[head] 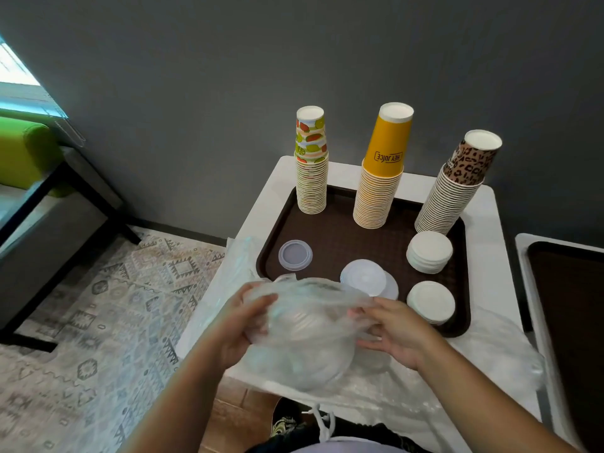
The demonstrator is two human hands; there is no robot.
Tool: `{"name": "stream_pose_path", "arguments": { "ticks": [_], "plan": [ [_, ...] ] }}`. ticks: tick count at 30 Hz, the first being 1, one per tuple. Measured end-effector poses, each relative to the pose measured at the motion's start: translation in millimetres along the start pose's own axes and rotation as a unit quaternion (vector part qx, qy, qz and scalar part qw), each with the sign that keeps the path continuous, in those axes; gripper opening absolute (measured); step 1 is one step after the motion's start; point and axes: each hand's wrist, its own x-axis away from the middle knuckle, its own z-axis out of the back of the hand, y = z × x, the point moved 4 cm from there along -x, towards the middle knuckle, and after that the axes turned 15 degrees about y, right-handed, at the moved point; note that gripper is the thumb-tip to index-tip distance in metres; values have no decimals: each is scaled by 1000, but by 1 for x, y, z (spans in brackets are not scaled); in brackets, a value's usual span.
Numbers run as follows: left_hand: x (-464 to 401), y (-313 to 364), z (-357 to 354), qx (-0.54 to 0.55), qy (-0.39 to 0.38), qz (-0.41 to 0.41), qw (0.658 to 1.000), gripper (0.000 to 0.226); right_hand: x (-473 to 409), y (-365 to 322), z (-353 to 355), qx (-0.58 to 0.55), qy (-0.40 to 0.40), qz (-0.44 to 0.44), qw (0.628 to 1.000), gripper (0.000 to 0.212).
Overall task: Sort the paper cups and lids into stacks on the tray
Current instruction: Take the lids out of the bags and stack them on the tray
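Three upside-down cup stacks stand at the back of the brown tray point(333, 238): fruit-print cups point(311, 165), yellow cups point(380, 178), leopard-print cups point(454, 188). Two stacks of white lids point(429, 251) point(430, 301) sit at the tray's right. A small clear lid point(295, 255) lies at its left, and larger clear lids point(367, 276) lie in the middle. Over the table's front edge, my left hand point(240, 325) and my right hand point(397, 331) both grip a clear plastic bag point(302, 335) with lids inside.
The tray rests on a white table point(487, 256) against a grey wall. Loose plastic wrap point(503, 351) lies at the table's right front and left side. A second brown tray point(572, 308) sits on another table at right. Patterned rug at left.
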Motion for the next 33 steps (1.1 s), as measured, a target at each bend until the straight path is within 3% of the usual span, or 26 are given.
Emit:
{"name": "stream_pose_path", "arguments": {
  "ticks": [2,5,6,9,11,12,15,17,18,20,22,24,28,33],
  "plan": [
    [7,3,3,-211,-66,-78,972,30,1,-5,1,-83,-29,-64,994,18],
    [13,8,-3,-371,-97,-125,915,41,1,-14,-2,-147,-46,-85,984,20],
    [14,11,-6,-420,-82,-166,888,41,1,-16,-5,-156,-45,-80,983,19],
    [14,20,-14,-554,8,-332,763,51,2,-23,-12,-157,-38,-14,987,17],
    [20,23,-22,-542,40,-400,738,58,6,-25,-13,-79,-17,88,993,12],
    [22,22,-25,-528,45,-420,737,59,9,-25,-12,3,4,151,988,25],
    [17,17,-35,-538,50,-437,719,47,13,-19,-6,306,89,280,906,67],
    [9,14,-37,-525,43,-426,736,24,16,-16,-2,440,113,302,838,69],
    [4,12,-37,-498,42,-398,770,15,16,-13,0,502,103,298,805,64],
    [-5,4,-31,-386,50,-283,876,6,14,-7,6,572,65,273,771,42],
    [-13,-8,-25,-239,58,-172,954,7,11,1,12,536,48,234,810,13],
    [-21,-19,-19,-162,70,-104,979,12,7,8,18,452,47,174,874,16],
    [-24,-33,-19,-82,59,-39,994,14,3,16,22,216,63,52,973,15],
    [-33,-45,-18,-134,70,-83,985,11,-4,21,19,22,67,-19,997,20]
  ]
}}
